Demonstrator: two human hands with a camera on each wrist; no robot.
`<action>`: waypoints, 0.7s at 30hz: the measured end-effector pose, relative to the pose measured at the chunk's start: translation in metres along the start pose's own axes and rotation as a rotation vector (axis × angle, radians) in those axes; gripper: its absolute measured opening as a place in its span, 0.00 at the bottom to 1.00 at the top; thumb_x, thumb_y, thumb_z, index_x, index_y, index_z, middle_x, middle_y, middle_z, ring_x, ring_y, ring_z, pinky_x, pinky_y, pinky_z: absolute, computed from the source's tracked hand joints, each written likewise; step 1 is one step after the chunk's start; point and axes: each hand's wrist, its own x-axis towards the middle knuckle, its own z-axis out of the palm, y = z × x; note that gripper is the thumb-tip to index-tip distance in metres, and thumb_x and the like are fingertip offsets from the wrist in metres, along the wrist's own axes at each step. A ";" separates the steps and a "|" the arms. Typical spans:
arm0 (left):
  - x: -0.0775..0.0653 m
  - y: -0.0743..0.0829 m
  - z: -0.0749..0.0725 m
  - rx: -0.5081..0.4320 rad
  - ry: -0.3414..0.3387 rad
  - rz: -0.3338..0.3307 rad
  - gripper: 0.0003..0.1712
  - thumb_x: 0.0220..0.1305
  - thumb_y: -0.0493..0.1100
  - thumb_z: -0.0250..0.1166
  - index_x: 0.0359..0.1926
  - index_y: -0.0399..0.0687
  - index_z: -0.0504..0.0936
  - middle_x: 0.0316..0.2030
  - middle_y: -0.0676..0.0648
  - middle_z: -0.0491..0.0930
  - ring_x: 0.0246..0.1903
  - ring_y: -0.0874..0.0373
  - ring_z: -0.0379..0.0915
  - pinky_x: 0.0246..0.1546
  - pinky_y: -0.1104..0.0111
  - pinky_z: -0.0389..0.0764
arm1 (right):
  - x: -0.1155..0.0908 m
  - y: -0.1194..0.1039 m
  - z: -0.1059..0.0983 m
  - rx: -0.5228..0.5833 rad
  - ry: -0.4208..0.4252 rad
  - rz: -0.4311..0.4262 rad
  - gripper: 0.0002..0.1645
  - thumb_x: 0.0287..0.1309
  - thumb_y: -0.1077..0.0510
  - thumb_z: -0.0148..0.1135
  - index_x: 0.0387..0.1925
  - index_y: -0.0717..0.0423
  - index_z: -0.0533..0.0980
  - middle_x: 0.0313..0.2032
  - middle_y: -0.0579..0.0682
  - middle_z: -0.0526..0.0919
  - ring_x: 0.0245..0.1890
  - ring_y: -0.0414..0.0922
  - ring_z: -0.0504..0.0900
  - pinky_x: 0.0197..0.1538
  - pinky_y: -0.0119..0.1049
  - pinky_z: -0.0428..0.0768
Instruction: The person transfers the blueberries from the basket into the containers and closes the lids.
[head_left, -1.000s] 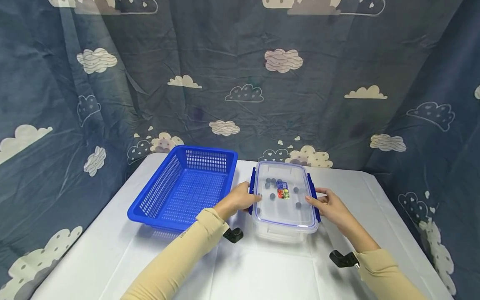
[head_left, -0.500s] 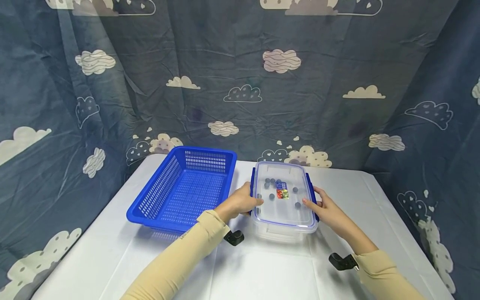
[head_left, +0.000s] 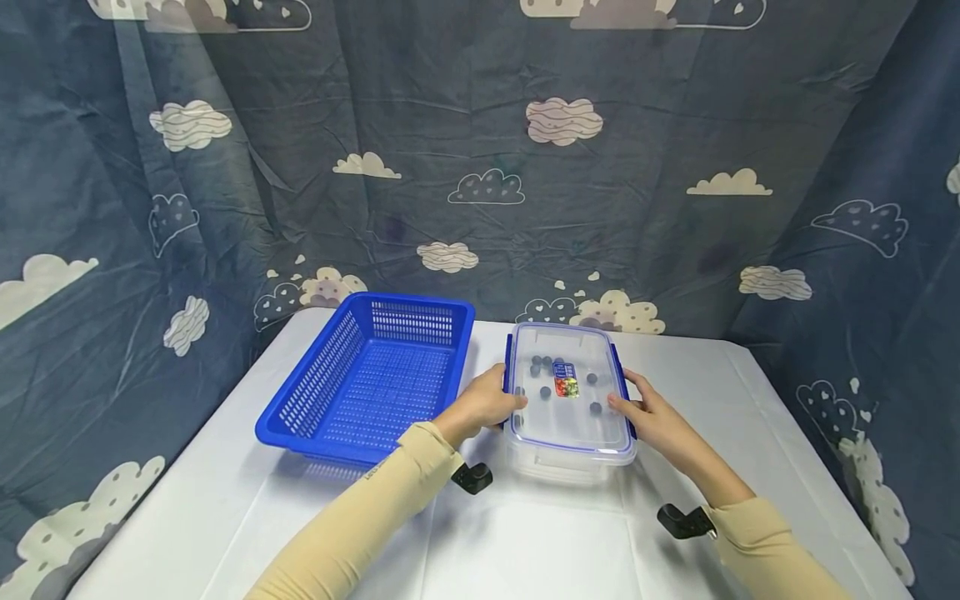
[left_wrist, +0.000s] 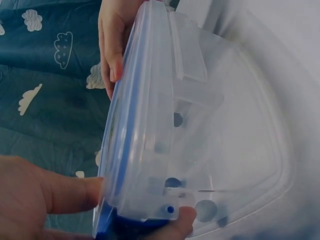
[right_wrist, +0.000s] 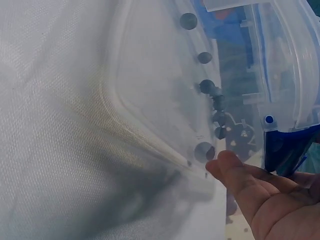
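A clear lidded food container (head_left: 567,425) stands on the white table, with a blue clip along each long side. Several dark round balls (head_left: 545,392) show through its lid (head_left: 570,342), which bears a small colourful label (head_left: 566,380). At the left side, my left hand (head_left: 487,400) pinches the edge, thumb on the lid and a fingertip under the blue clip (left_wrist: 132,227). My right hand (head_left: 656,417) holds the opposite edge, its thumb on the lid rim. In the right wrist view its fingers lie by the right blue clip (right_wrist: 287,147); the thumb is mostly hidden there.
Left of the container sits a blue slotted plastic basket (head_left: 307,442), with nothing visible inside. A dark curtain (head_left: 480,125) with cloud prints surrounds the white table (head_left: 525,542) at the back and sides.
Both hands have closed in slightly on the container's sides, the right one shifting a little left. The blue clips stand out less from the sides. Container and basket stay put.
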 end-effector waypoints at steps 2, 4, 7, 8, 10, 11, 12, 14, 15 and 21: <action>0.001 0.000 0.001 0.025 0.013 -0.002 0.39 0.72 0.35 0.68 0.79 0.36 0.65 0.63 0.30 0.80 0.53 0.40 0.85 0.39 0.54 0.93 | 0.000 -0.001 0.000 -0.012 0.000 -0.001 0.51 0.85 0.41 0.48 0.86 0.62 0.36 0.71 0.82 0.67 0.68 0.70 0.79 0.69 0.60 0.82; 0.001 0.001 0.002 0.047 0.021 -0.004 0.40 0.73 0.36 0.67 0.81 0.37 0.62 0.66 0.30 0.79 0.55 0.40 0.84 0.38 0.56 0.94 | -0.001 -0.002 0.000 -0.015 -0.001 -0.001 0.51 0.84 0.40 0.49 0.86 0.61 0.36 0.71 0.81 0.68 0.67 0.69 0.79 0.69 0.60 0.82; 0.001 0.001 0.001 0.057 0.015 0.004 0.39 0.73 0.36 0.67 0.80 0.36 0.63 0.64 0.29 0.80 0.53 0.40 0.85 0.35 0.58 0.93 | -0.001 -0.002 -0.001 -0.022 -0.004 -0.003 0.51 0.85 0.41 0.49 0.86 0.62 0.36 0.71 0.81 0.68 0.67 0.69 0.79 0.69 0.60 0.82; 0.001 0.001 0.002 0.063 0.011 0.007 0.38 0.73 0.37 0.67 0.79 0.36 0.64 0.63 0.30 0.80 0.51 0.42 0.85 0.34 0.58 0.93 | -0.001 -0.002 -0.001 -0.024 -0.004 0.001 0.52 0.84 0.40 0.49 0.86 0.62 0.36 0.71 0.81 0.68 0.67 0.68 0.80 0.69 0.60 0.82; 0.002 0.001 0.002 0.080 0.004 0.016 0.33 0.73 0.37 0.66 0.75 0.35 0.67 0.59 0.30 0.82 0.48 0.43 0.85 0.33 0.60 0.92 | 0.000 -0.003 -0.001 -0.039 -0.001 0.011 0.52 0.84 0.40 0.49 0.86 0.63 0.36 0.70 0.80 0.69 0.66 0.67 0.81 0.69 0.61 0.82; 0.002 0.001 0.002 0.092 0.000 0.021 0.31 0.74 0.37 0.66 0.73 0.34 0.68 0.58 0.30 0.82 0.47 0.44 0.85 0.32 0.60 0.92 | 0.000 -0.003 -0.001 -0.049 0.000 0.014 0.52 0.84 0.40 0.49 0.85 0.64 0.36 0.70 0.80 0.70 0.65 0.66 0.81 0.69 0.61 0.82; 0.002 0.001 0.002 0.108 -0.004 0.023 0.30 0.74 0.37 0.66 0.71 0.33 0.69 0.57 0.30 0.83 0.47 0.43 0.85 0.33 0.59 0.92 | 0.000 -0.003 -0.001 -0.059 -0.001 0.018 0.51 0.85 0.41 0.49 0.85 0.64 0.36 0.69 0.80 0.70 0.64 0.66 0.82 0.69 0.61 0.82; 0.001 0.001 0.001 0.155 -0.011 0.027 0.30 0.74 0.38 0.66 0.71 0.31 0.69 0.59 0.29 0.82 0.51 0.41 0.85 0.40 0.55 0.93 | 0.001 -0.004 -0.002 -0.095 -0.002 0.021 0.52 0.84 0.41 0.49 0.85 0.66 0.36 0.69 0.80 0.71 0.64 0.66 0.82 0.68 0.62 0.82; 0.000 0.002 0.000 0.184 -0.014 0.032 0.33 0.75 0.39 0.65 0.73 0.29 0.66 0.62 0.28 0.80 0.56 0.39 0.84 0.48 0.53 0.92 | 0.001 -0.005 -0.002 -0.123 -0.003 0.021 0.52 0.84 0.40 0.49 0.85 0.66 0.37 0.69 0.80 0.71 0.64 0.67 0.81 0.68 0.63 0.81; -0.013 0.016 -0.028 0.381 0.009 0.122 0.48 0.78 0.49 0.63 0.85 0.34 0.49 0.80 0.30 0.63 0.79 0.36 0.62 0.82 0.47 0.65 | -0.004 -0.014 -0.015 -0.341 0.032 -0.038 0.55 0.83 0.35 0.48 0.85 0.67 0.37 0.75 0.83 0.59 0.74 0.78 0.66 0.71 0.72 0.73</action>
